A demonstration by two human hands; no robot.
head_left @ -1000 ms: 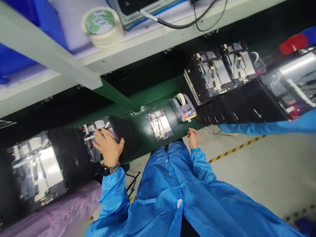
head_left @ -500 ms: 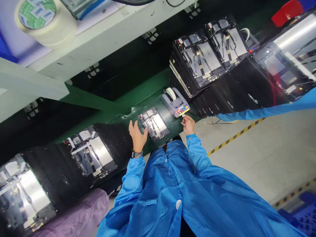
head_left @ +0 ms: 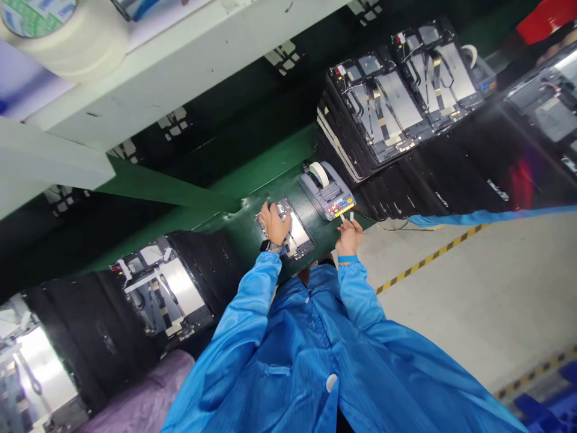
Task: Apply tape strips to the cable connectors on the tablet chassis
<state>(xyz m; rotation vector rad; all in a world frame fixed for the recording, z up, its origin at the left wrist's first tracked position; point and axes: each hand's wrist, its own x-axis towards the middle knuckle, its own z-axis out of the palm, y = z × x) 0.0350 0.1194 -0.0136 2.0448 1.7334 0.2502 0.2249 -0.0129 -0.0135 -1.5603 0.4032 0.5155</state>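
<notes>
My left hand (head_left: 274,224) rests with gathered fingers on the near left end of a metal device frame (head_left: 300,237), which lies flat on a dark green mat (head_left: 252,218) and carries flat cables. Its left part is hidden under my hand. My right hand (head_left: 349,237) sits at the front of a grey electric tape dispenser (head_left: 327,191), pinching a small white strip (head_left: 350,216) between its fingers. The strip seems to be tape, but it is too small to be sure.
Black foam mats hold more device frames (head_left: 376,111) to the upper right and another frame (head_left: 164,285) to the left. A white shelf beam (head_left: 157,66) carries a masking tape roll (head_left: 67,42). A blue sleeve (head_left: 491,216) of another person crosses the right side.
My left hand has moved from the frame on the black mat, past the gap, onto the frame on the green mat. My right hand now pinches the white strip at the dispenser.
</notes>
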